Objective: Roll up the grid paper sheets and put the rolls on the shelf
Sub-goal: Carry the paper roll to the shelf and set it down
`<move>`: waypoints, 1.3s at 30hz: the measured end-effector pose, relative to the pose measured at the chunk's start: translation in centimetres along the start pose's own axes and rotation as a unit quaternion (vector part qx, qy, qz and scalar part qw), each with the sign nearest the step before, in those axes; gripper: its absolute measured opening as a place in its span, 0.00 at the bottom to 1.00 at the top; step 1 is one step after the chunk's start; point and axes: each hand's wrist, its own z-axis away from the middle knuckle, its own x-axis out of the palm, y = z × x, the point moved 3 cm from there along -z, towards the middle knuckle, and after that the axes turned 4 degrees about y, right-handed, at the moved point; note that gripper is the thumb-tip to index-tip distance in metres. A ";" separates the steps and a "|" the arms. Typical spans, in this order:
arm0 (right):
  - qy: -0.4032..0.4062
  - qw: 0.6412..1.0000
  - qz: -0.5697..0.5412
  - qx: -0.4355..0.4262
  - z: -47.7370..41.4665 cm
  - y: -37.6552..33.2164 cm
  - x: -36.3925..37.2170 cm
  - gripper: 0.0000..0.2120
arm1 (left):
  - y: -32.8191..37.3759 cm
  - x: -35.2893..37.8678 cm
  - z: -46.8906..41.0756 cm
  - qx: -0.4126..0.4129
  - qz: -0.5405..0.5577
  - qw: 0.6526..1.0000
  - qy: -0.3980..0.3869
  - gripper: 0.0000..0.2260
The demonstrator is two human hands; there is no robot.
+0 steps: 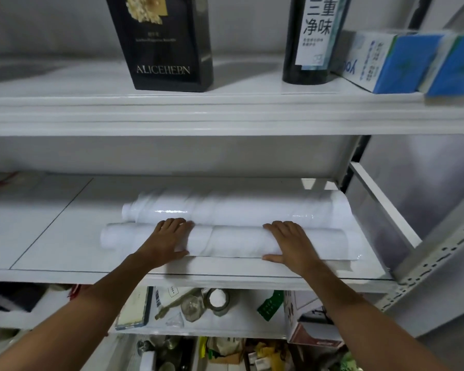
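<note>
**A:** So, the fingers [176,223] first: how do they lie?

**B:** Close together and curved over the crest of the front roll [231,241]. Each thumb is spread along its near side. The left hand [169,242] and right hand [287,243] both cup it this way, so it is a clasp and not a flat press.

**A:** Why two hands, set apart?

**B:** I'd say because a long paper tube sags or springs open if it is held at one spot. The hands sit either side of its middle, and that should keep the winding tight and the tube level.

**A:** And where is the roll?

**B:** It lies on the middle shelf [65,236], parallel to the front edge and near it, towards the right end. The glossy back roll [239,207] lies just behind it, and the two seem to touch along their length. I think that neighbour works as a stop, so the front one can't wander backwards.

**A:** Any weak point?

**B:** A loose flap [340,263] of sheet sticks out flat under the right end, by the front right corner. Once the hands let go, the roll may well unwind towards the edge. I can't make out any grid lines on the paper.

**A:** Above?

**B:** The upper shelf carries a black box [161,41], a dark bottle [314,41] and blue-and-white cartons [402,62], well apart from the rolls.
</note>
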 end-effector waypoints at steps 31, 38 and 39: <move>0.019 0.992 0.124 0.020 0.9 -1.6 -1.0 0.38 | 2.7 -0.6 -0.4 -0.026 -0.170 0.985 0.003 0.40; 0.045 0.992 0.112 0.028 -1.5 -0.7 -0.7 0.39 | 1.2 -1.0 -3.2 -0.030 -0.182 0.982 0.039 0.37; 0.041 0.992 0.112 0.033 -1.8 -0.6 -0.7 0.39 | 1.0 -0.9 -3.4 -0.032 -0.180 0.982 0.044 0.37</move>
